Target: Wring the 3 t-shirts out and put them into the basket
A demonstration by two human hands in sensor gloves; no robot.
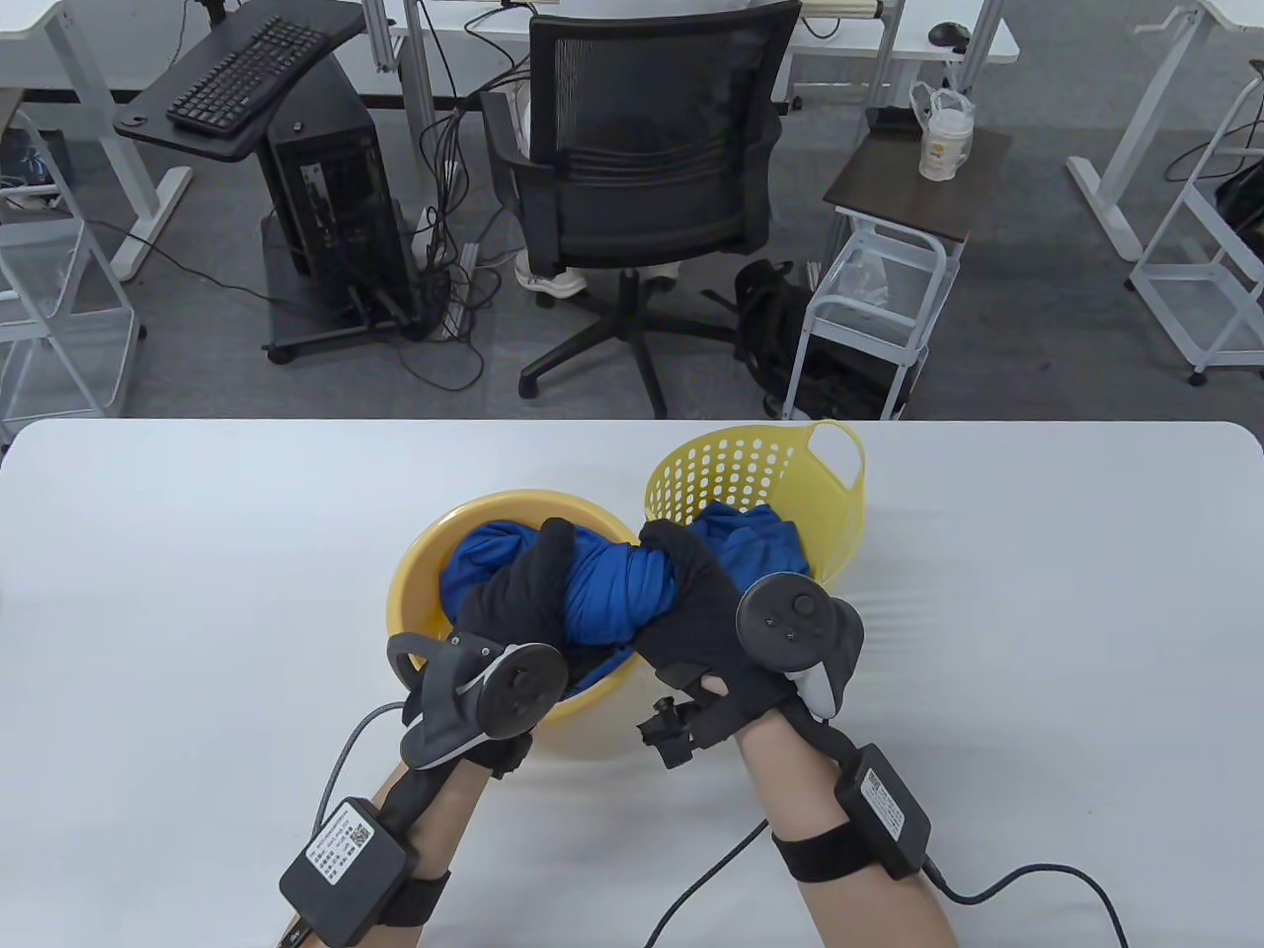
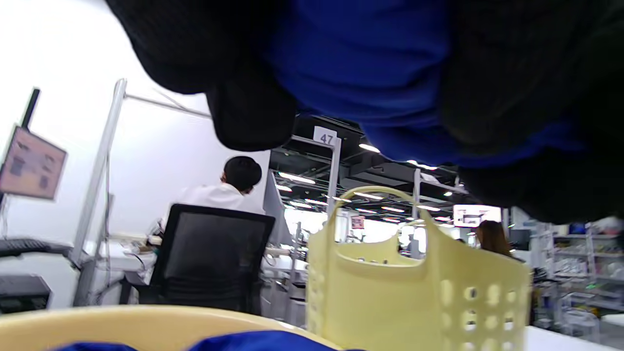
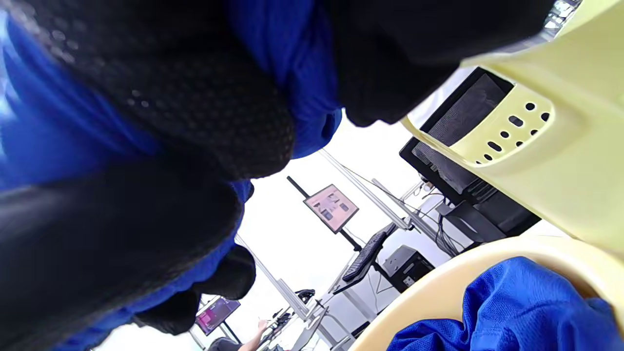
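A twisted blue t-shirt [image 1: 614, 591] is held over the yellow basin [image 1: 420, 571] between both gloved hands. My left hand [image 1: 528, 583] grips its left end and my right hand [image 1: 681, 583] grips its right end. In the left wrist view the blue t-shirt [image 2: 360, 63] fills the top between black fingers [image 2: 253, 117]. The right wrist view has the same cloth [image 3: 292, 53] wrapped by gloved fingers [image 3: 195, 92]. More blue cloth [image 1: 472, 573] lies in the basin. The perforated yellow basket [image 1: 731, 469] behind holds another blue t-shirt [image 1: 755, 543].
The white table [image 1: 197, 592] spreads to both sides. Beyond its far edge stand a black office chair [image 1: 642, 168], a small cart [image 1: 889, 286] and a computer tower [image 1: 331, 188]. A person sits in the background [image 2: 219, 195].
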